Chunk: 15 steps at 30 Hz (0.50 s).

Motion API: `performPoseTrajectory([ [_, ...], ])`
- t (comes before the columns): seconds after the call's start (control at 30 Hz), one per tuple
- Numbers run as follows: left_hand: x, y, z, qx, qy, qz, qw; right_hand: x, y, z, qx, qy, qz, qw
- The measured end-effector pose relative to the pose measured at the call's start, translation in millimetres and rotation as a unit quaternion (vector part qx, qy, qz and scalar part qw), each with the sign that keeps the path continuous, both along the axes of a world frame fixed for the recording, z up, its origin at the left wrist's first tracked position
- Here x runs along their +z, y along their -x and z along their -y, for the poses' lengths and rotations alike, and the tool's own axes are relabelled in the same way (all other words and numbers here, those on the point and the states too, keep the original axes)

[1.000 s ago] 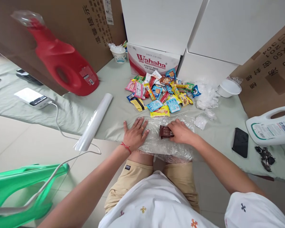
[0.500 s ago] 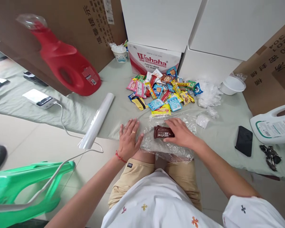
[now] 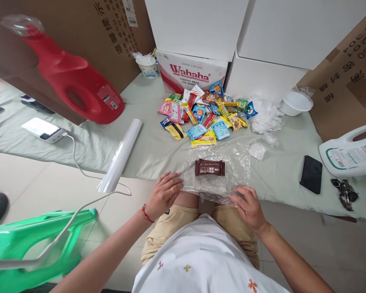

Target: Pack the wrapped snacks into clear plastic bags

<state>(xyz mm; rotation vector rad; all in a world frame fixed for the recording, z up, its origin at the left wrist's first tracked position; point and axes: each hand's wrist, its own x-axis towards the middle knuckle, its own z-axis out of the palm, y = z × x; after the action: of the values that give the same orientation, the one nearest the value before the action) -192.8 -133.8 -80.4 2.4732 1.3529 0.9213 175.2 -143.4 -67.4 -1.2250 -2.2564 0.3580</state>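
Observation:
A brown-wrapped snack bar (image 3: 210, 167) lies flat on a sheet of clear plastic film (image 3: 236, 162) spread near the cloth's front edge. At the film's near left corner, my left hand (image 3: 166, 193) has its fingers closed on the film. My right hand (image 3: 248, 206) pinches the near right edge, which hangs slightly over my lap. Neither hand touches the bar. Just beyond the film is a pile of colourful packaged snacks (image 3: 203, 116).
To the left are a roll of film (image 3: 122, 156), a red jug (image 3: 76, 83), a power bank (image 3: 43, 129) with a cable and a green stool (image 3: 45, 240). Crumpled plastic (image 3: 265, 116), a black phone (image 3: 311, 174), keys (image 3: 345, 193) and a white jug (image 3: 350, 152) lie right. Boxes (image 3: 192, 73) stand behind.
My right hand has let go of the snack bar and moved back to the film's near right edge. My left hand has slid nearer to me, its fingers now closed at the film's corner.

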Motion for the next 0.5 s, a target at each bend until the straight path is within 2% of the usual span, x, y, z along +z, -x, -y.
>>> performPoseTrajectory([
  [0.13,25.9,-8.4,-11.7,0.037,0.033,0.063,0.997,31.9,-14.2,-28.5,0.017,0.123,-0.068,0.99],
  [0.27,40.2,-20.2,-28.0,0.052,0.044,0.097,0.993,59.6,-24.0,-61.4,0.037,0.208,-0.066,0.975],
  [0.37,40.2,-23.8,-31.5,0.034,0.043,0.094,0.994,75.5,-11.6,-87.1,0.045,0.173,-0.036,0.983],
  [0.43,37.7,-24.9,-28.0,0.012,0.036,0.083,0.996,81.4,10.1,-102.9,0.057,0.121,0.02,0.991],
  [0.5,35.6,-26.0,-22.4,-0.007,0.025,0.07,0.997,83.1,39.2,-116.0,0.099,0.106,0.097,0.985],
])
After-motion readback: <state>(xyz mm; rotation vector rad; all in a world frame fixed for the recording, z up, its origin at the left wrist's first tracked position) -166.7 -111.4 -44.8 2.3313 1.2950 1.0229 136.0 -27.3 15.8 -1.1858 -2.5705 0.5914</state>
